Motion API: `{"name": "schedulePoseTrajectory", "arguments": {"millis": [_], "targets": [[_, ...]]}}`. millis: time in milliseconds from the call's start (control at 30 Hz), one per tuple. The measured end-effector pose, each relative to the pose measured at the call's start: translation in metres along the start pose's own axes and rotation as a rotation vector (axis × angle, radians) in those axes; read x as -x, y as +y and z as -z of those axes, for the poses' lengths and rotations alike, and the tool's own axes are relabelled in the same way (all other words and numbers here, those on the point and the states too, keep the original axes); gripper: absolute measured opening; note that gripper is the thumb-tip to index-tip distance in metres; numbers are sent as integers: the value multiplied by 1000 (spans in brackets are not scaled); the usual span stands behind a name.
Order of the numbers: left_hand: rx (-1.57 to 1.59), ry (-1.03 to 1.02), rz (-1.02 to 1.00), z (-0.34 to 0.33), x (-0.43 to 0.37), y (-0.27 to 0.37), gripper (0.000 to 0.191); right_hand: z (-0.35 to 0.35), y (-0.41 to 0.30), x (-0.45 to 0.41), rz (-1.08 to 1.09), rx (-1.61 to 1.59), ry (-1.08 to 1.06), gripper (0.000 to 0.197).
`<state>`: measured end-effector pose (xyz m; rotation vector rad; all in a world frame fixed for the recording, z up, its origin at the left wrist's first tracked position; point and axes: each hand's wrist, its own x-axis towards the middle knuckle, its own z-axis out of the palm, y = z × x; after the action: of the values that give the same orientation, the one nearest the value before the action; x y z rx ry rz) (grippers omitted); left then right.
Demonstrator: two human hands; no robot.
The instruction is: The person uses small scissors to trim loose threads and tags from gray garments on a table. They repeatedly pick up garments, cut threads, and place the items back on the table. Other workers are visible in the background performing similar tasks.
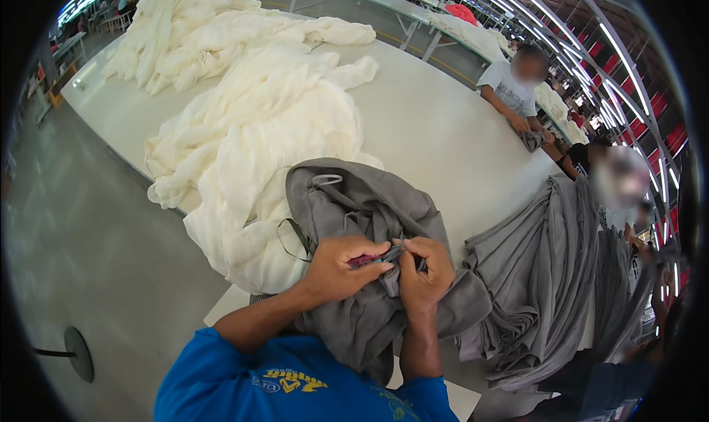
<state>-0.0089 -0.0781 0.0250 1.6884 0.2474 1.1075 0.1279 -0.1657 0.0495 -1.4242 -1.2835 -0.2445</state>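
Observation:
A bunched grey fabric piece (pixel 360 333) lies over my lap and the table edge. My left hand (pixel 335 269) holds a small pink-and-blue tool (pixel 363 260), mostly hidden by the fingers; its exact kind cannot be made out. Thumb and forefinger of that hand also meet a fold of the grey cloth. Close beside it, my right hand (pixel 427 272) pinches the same fold between thumb and fingers. A white loop (pixel 328 179) shows near the top of the grey cloth, and a thin dark strap (pixel 293 239) curls out at its left.
Heaps of cream fabric (pixel 266 122) cover the left of the white table (pixel 426 111). A stack of folded grey cloth (pixel 537 278) hangs over the right edge. Across the table, a person (pixel 509 89) handles grey cloth; other people sit at the right. A round black base (pixel 80 354) stands at lower left.

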Motion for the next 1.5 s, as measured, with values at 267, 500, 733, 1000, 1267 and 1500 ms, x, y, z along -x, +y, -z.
{"name": "schedulePoseTrajectory", "arguments": {"millis": [267,500,733,1000,1267,1500], "targets": [[43,25,28,-4,1,-3,27,0,-3,-2,0,1,0,16],[253,129,225,-7,13,-14,30,3,0,-2,18,-11,-18,14],[405,68,353,-6,3,-3,33,13,6,6,-49,-117,-6,13],[355,44,400,-5,-1,-4,30,11,13,8,-144,-241,-15,14],[336,24,367,0,1,-6,30,8,13,4,-151,-272,-18,13],[372,-47,408,-6,1,-12,34,12,16,16,-331,-316,11,12]]}}
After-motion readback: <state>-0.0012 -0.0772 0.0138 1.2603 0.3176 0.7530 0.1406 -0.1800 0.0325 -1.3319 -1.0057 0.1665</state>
